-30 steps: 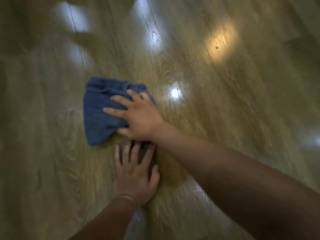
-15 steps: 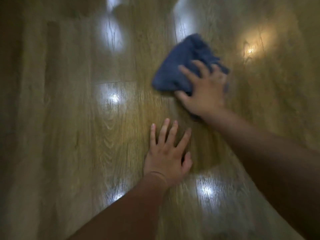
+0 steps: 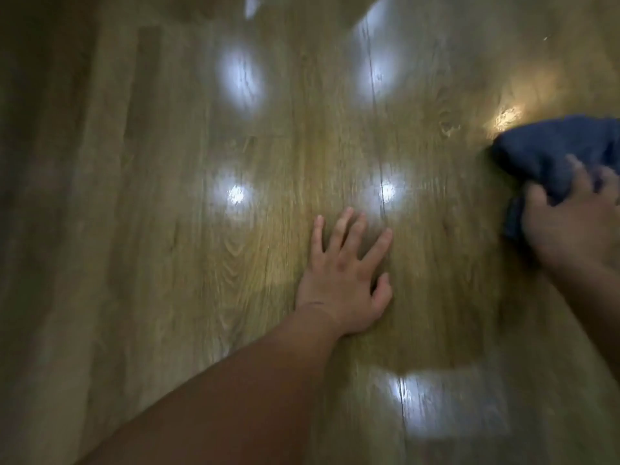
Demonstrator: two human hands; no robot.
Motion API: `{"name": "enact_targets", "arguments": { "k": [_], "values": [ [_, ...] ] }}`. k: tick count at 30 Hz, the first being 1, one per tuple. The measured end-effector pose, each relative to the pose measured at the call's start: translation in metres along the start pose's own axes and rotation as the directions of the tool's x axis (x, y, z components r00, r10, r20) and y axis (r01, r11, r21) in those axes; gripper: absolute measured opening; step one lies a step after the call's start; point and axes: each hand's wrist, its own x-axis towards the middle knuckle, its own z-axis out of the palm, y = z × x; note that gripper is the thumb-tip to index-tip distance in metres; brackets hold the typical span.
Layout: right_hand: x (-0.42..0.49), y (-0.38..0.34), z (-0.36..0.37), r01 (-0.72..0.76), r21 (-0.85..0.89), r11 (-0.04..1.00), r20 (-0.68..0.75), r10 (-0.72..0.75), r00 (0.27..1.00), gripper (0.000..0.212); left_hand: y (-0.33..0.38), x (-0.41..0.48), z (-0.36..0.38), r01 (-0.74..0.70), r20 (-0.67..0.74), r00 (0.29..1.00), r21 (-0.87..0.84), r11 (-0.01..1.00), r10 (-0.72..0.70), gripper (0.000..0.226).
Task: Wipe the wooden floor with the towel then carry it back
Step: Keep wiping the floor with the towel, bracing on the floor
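Nearest to the camera, the left forearm is stretched forward, and the left hand [image 3: 347,280] is laid flat on the wooden floor [image 3: 167,263] with the fingers spread open; nothing is held by it, and it seems to be used as a support for the body. A little farther and well to the right, at the edge of the view, the right hand [image 3: 570,226] is seen blurred, with its fingers curled over the blue towel [image 3: 550,152]. The towel is gripped in a bunch and is pressed on the floor, partly under the hand and partly beyond it.

The towel is judged to be soft, light and limp. It will fold and crumple easily, so it is best taken in the middle as a bunch, not by one corner, if an even pressure is wanted. The floor looks glossy, with several light reflections on it, so the cloth should slide without much resistance.

No wall, furniture or other edge is shown around the hands. Open planks are seen to the left and farther ahead, so wide strokes can be made there freely. The wiping step is judged not yet finished.
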Motion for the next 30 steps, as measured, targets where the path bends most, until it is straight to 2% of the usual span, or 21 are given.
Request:
{"name": "enact_targets", "arguments": {
  "k": [1,2,3,4,5,6,7,9,11,13,15,17,21,22,23,24,26,28,29,30],
  "values": [
    [-0.025,-0.012,0.006,-0.131,0.025,0.991,-0.008,0.131,0.991,0.074,0.000,0.000,0.000,0.009,-0.007,1.000,0.010,1.000,-0.009,0.066],
    [-0.055,-0.030,0.012,-0.140,0.028,0.990,0.001,0.140,0.990,0.071,0.000,0.000,-0.001,0.022,-0.008,1.000,-0.005,1.000,-0.022,0.066],
    [-0.089,-0.045,0.020,-0.003,0.014,1.000,0.008,0.003,1.000,0.067,0.001,-0.001,-0.004,0.034,-0.017,0.999,-0.051,0.998,-0.035,0.063],
    [-0.121,-0.055,0.028,0.219,-0.003,0.976,0.013,-0.219,0.976,0.063,0.002,-0.003,-0.008,0.036,-0.060,0.997,-0.133,0.990,-0.044,0.057],
    [-0.145,-0.061,0.035,0.429,-0.029,0.903,0.045,-0.428,0.903,0.061,0.003,-0.007,-0.013,0.022,-0.136,0.989,-0.254,0.967,-0.058,0.047],
    [-0.156,-0.062,0.038,0.556,-0.039,0.831,0.078,-0.552,0.830,0.060,-0.002,-0.013,-0.018,-0.002,-0.225,0.970,-0.372,0.928,-0.088,0.037],
    [-0.155,-0.062,0.036,0.597,-0.032,0.802,0.094,-0.592,0.800,0.060,-0.013,-0.023,-0.023,-0.019,-0.299,0.946,-0.443,0.896,-0.128,0.031],
    [-0.144,-0.058,0.036,0.584,-0.060,0.809,0.075,-0.580,0.811,0.062,-0.054,-0.059,-0.034,0.043,-0.376,0.900,-0.426,0.904,-0.220,0.029],
    [-0.143,-0.056,0.039,0.602,-0.049,0.797,0.064,-0.599,0.798,0.062,-0.114,-0.115,-0.046,0.266,-0.389,0.837,-0.325,0.908,-0.385,0.035],
    [-0.146,-0.057,0.042,0.613,-0.045,0.789,0.056,-0.610,0.790,0.063,-0.172,-0.174,-0.053,0.477,-0.344,0.749,-0.314,0.821,-0.567,0.045],
    [-0.146,-0.057,0.040,0.597,-0.065,0.799,0.064,-0.594,0.802,0.067,-0.193,-0.205,-0.048,0.605,-0.204,0.725,-0.270,0.749,-0.658,0.048],
    [-0.147,-0.059,0.033,0.608,-0.093,0.788,0.120,-0.598,0.793,0.071,-0.192,-0.211,-0.027,0.639,-0.101,0.749,-0.150,0.755,-0.654,0.052],
    [-0.185,-0.100,0.031,0.481,-0.036,0.876,0.168,-0.469,0.867,0.080,-0.196,-0.208,-0.018,0.605,-0.117,0.778,-0.123,0.786,-0.617,0.061],
    [-0.214,-0.108,0.034,0.515,-0.029,0.857,0.180,-0.502,0.846,0.077,-0.200,-0.208,-0.015,0.600,-0.127,0.780,-0.126,0.790,-0.613,0.061],
    [-0.250,-0.112,0.038,0.612,-0.010,0.791,0.184,-0.600,0.778,0.072,-0.204,-0.208,-0.012,0.602,-0.133,0.778,-0.121,0.789,-0.614,0.060],
    [-0.292,-0.112,0.040,0.740,0.044,0.671,0.200,-0.732,0.652,0.067,-0.204,-0.209,-0.011,0.603,-0.138,0.778,-0.110,0.790,-0.613,0.060],
    [-0.369,-0.097,0.038,0.935,0.158,0.318,0.258,-0.927,0.271,0.062,-0.204,-0.208,-0.009,0.600,-0.150,0.778,-0.106,0.793,-0.610,0.059],
    [-0.387,-0.088,0.035,0.968,0.246,0.039,0.303,-0.952,-0.039,0.060,-0.207,-0.206,-0.007,0.596,-0.158,0.779,-0.113,0.795,-0.606,0.057],
    [-0.372,-0.095,0.037,0.964,0.260,-0.050,0.299,-0.945,-0.130,0.061,-0.208,-0.206,-0.005,0.596,-0.159,0.779,-0.115,0.795,-0.607,0.056],
    [-0.351,-0.113,0.042,0.972,0.229,-0.060,0.306,-0.943,-0.130,0.066,-0.209,-0.207,-0.004,0.596,-0.159,0.779,-0.112,0.795,-0.607,0.056]
  ]
}}
